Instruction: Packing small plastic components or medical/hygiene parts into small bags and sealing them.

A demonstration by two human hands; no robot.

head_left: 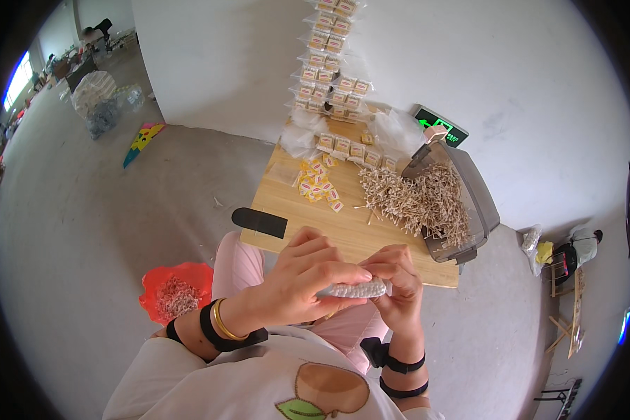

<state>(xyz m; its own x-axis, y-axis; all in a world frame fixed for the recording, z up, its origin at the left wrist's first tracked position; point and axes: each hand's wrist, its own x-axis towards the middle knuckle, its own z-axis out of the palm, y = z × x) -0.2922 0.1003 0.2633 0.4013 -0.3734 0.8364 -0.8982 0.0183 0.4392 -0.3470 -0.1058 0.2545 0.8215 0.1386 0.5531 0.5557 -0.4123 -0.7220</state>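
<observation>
Single head view, steep downward look from above the lap.

Worn on the head, aimed down and forward over the chest; both hands (343, 280) close beneath the lens, near the lower middle. Tabletop (287, 203) just beyond, mid-frame, seen from above at a slant, with a white wall (231, 63) behind it at the top. Grey floor (84, 231) spread wide to the left, far room end tiny in the upper left corner. Fisheye: straight edges bowed, dark round rim on all sides. No second view to share with.
</observation>
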